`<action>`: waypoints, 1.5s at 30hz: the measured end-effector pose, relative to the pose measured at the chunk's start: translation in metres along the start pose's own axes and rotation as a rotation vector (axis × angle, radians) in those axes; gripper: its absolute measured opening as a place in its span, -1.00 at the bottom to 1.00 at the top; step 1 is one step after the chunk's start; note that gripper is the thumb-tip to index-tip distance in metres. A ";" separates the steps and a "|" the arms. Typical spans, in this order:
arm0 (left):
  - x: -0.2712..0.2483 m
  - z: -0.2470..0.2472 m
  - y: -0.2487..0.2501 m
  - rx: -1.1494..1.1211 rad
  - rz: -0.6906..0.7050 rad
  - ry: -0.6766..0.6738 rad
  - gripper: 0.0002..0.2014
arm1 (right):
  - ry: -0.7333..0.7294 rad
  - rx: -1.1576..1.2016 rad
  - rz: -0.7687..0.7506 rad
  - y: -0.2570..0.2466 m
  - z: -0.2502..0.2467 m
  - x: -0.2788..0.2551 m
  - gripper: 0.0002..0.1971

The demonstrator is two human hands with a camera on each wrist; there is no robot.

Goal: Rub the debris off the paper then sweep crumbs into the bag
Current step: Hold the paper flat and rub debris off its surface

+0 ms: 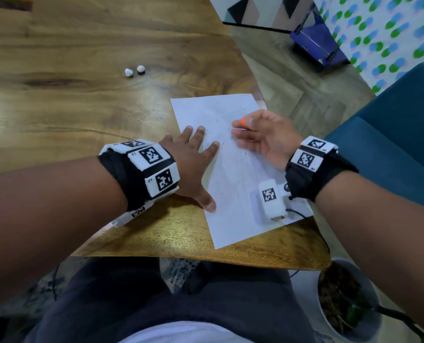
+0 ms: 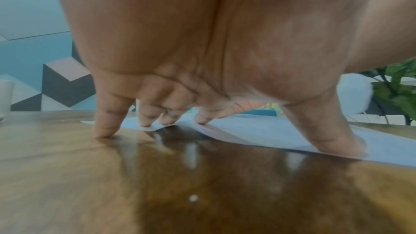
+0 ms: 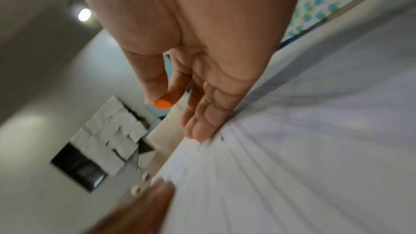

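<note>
A white sheet of paper (image 1: 230,174) lies on the wooden table (image 1: 82,107) near its front right corner, with small dark specks of debris (image 3: 221,137) on it. My left hand (image 1: 196,147) is spread flat; its thumb and three fingertips press the paper's left edge (image 2: 258,129) and its little finger rests on the wood. My right hand (image 1: 240,131) stands on its edge over the middle of the sheet, little-finger side on the paper (image 3: 292,149). Its thumb and forefinger pinch a small orange eraser (image 1: 243,121) (image 3: 161,103). No bag is in view.
Two small white paper balls (image 1: 134,70) lie on the table beyond the sheet. A blue chair (image 1: 391,134) stands at the right, a potted plant (image 1: 347,300) below the table's corner, and a purple object (image 1: 314,40) on the floor beyond.
</note>
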State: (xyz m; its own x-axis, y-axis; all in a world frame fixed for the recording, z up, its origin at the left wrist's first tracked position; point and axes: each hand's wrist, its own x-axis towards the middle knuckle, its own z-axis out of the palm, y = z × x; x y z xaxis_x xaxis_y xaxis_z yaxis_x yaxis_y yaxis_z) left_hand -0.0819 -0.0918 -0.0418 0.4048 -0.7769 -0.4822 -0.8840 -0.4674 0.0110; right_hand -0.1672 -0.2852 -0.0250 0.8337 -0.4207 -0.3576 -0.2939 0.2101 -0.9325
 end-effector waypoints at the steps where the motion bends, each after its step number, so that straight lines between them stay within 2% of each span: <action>1: -0.002 -0.001 0.002 0.006 -0.005 -0.012 0.45 | 0.008 0.025 0.018 -0.004 -0.003 0.000 -0.93; 2: -0.004 -0.001 0.004 0.012 -0.009 -0.021 0.43 | -0.054 0.023 0.071 -0.005 -0.005 -0.002 -0.93; 4: -0.010 -0.001 0.006 0.019 -0.013 -0.016 0.37 | -0.278 -0.100 0.210 -0.001 -0.006 -0.014 -0.92; 5: -0.012 -0.001 0.007 0.021 -0.014 -0.006 0.34 | -0.348 -0.184 0.237 0.003 -0.004 -0.020 -0.92; 6: -0.013 -0.001 0.006 0.027 -0.016 0.004 0.30 | -0.342 -0.246 0.215 0.007 -0.002 -0.022 -0.93; 10: -0.021 -0.008 0.009 0.069 0.006 0.044 -0.01 | 0.038 -0.319 -0.065 0.001 -0.006 -0.010 -0.95; 13: -0.025 -0.017 0.011 0.076 0.009 0.039 -0.16 | 0.087 -0.530 -0.085 0.001 -0.009 -0.006 -0.96; 18: -0.007 -0.033 0.010 0.068 -0.002 0.122 0.04 | 0.058 -0.958 -0.095 -0.007 0.002 -0.001 -0.93; 22: 0.013 -0.029 0.008 0.033 0.026 0.075 0.32 | 0.016 -1.435 -0.208 -0.010 0.016 0.005 -0.95; 25: 0.022 -0.017 0.003 0.004 0.023 0.040 0.43 | -0.026 -1.473 -0.201 -0.004 0.021 -0.004 -0.94; 29: 0.023 -0.013 0.002 -0.004 0.037 0.030 0.44 | -0.224 -1.497 -0.216 0.010 0.030 -0.033 -0.94; 31: 0.023 -0.013 0.002 -0.007 0.039 0.018 0.45 | -0.273 -1.507 -0.231 0.013 0.031 -0.036 -0.94; 37: 0.022 -0.012 0.002 0.003 0.036 0.011 0.44 | 0.003 -1.507 -0.194 -0.004 0.016 0.004 -0.93; 40: 0.023 -0.011 0.002 0.000 0.030 0.023 0.45 | 0.029 -1.524 -0.194 -0.002 0.014 0.005 -0.92; 42: 0.023 -0.011 0.001 -0.005 0.025 0.021 0.44 | -0.040 -1.499 -0.215 0.003 0.018 -0.011 -0.93; 45: 0.023 -0.011 0.002 0.000 0.026 0.010 0.44 | -0.262 -1.522 -0.222 0.013 0.027 -0.037 -0.95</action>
State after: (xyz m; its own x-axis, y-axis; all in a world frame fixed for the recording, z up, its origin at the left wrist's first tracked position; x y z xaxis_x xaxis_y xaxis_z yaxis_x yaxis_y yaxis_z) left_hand -0.0717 -0.1152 -0.0433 0.3840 -0.7931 -0.4728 -0.8942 -0.4470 0.0236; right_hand -0.1890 -0.2435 -0.0227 0.9307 -0.1268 -0.3430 -0.2021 -0.9601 -0.1935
